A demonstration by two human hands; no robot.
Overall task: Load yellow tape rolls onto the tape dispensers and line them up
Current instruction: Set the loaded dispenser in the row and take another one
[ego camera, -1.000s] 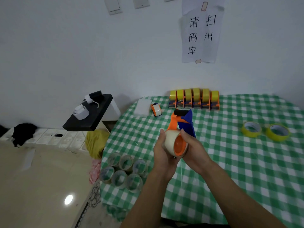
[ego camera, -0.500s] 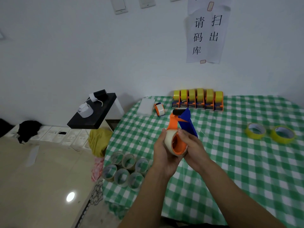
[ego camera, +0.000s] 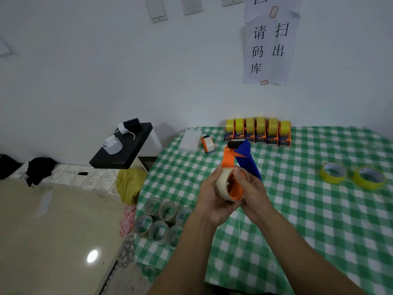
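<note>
I hold an orange and blue tape dispenser above the green checked table. A pale, nearly used-up roll sits on its orange hub. My left hand grips that roll from the left. My right hand holds the dispenser at the hub, fingers curled onto the roll's rim. Two loose yellow tape rolls lie flat at the right. Several dispensers loaded with yellow tape stand in a row at the table's far edge.
Several empty clear rolls cluster at the table's near left corner. A small orange dispenser and a white pad lie at the far left. A black shelf with tape scraps stands left of the table, above a yellow cloth.
My hands and the dispenser have stayed nearly in place. My right fingers have shifted a little over the roll's rim, and the view has tilted slightly.
</note>
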